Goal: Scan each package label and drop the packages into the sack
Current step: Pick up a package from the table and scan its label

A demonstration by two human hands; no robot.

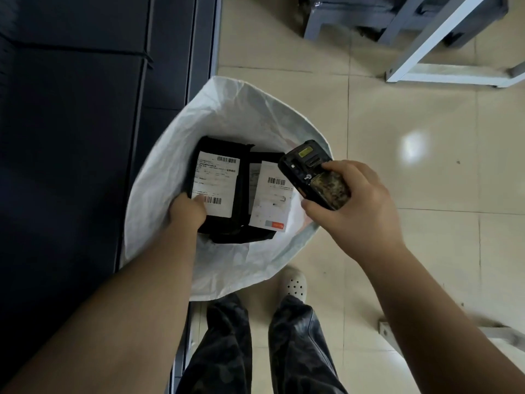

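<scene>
A white woven sack [227, 109] stands open on the floor below me. My left hand [186, 210] reaches inside it and grips the lower left corner of a black package [218, 183] with a white barcode label facing up. Beside it on the right lies a second black package [268, 194], also label up, low in the sack. My right hand [355, 200] hovers over the sack's right rim and holds a black handheld scanner [315, 174], its head pointing up and left over the second package.
A dark conveyor or bench [71, 137] runs along the left, touching the sack. Beige tiled floor [412, 155] stretches to the right. A white metal frame [443, 46] and grey furniture stand at the top right. My legs and a white perforated shoe [295, 284] are just below the sack.
</scene>
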